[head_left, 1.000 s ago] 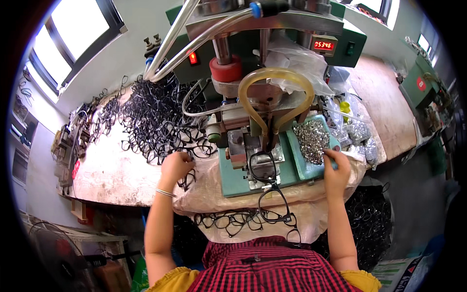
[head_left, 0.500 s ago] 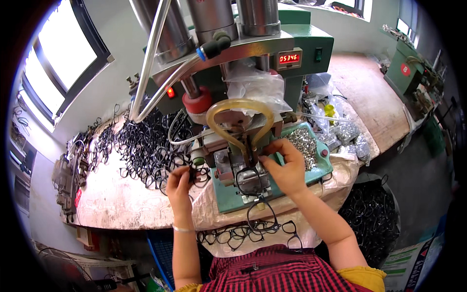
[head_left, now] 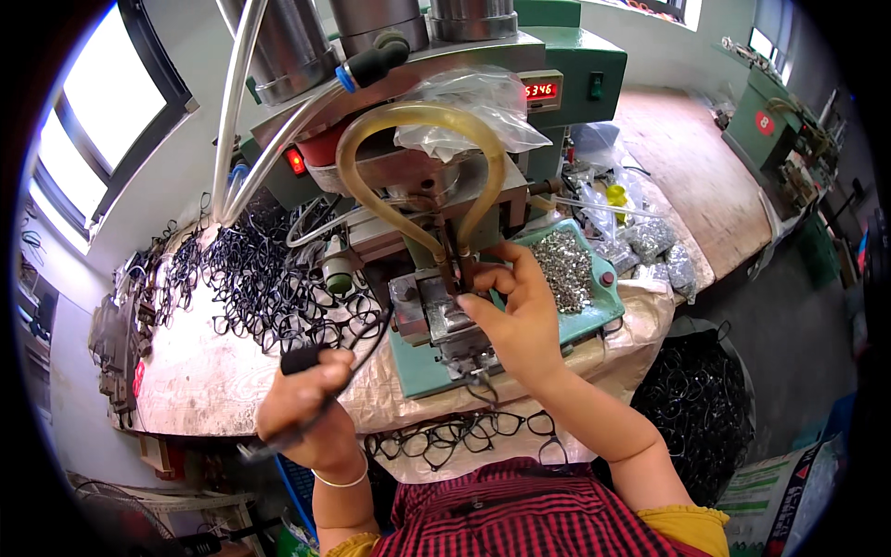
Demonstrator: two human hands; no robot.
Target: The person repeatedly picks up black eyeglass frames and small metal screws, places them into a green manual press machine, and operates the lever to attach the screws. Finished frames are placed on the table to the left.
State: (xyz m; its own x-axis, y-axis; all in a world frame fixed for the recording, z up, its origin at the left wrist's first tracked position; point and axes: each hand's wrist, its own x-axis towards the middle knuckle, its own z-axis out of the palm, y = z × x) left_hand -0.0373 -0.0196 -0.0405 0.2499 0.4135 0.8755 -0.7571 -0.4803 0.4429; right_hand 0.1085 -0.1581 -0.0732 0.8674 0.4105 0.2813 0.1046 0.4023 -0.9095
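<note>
The right hand (head_left: 520,316) covers the spot on the metal clamp (head_left: 436,311) where its fingers (head_left: 501,277) reach. The black eyeglass frame (head_left: 320,390) in the left hand (head_left: 302,404) is blurred and partly hidden.

— What colour is the boxy metal press machine (head_left: 557,56)?

— Green, with a red glowing digit display (head_left: 540,90) and a yellowish translucent rubber hose loop (head_left: 418,116) in front.

— And the heap of plastic spectacle frames (head_left: 251,278)?

— Black, on a pale beige woven cloth (head_left: 204,371).

— The flat tray (head_left: 594,316)?

— Teal, holding small silvery metal parts (head_left: 564,269).

— The person's shirt (head_left: 548,511)?

— Red-and-black check, with yellow sleeves.
</note>
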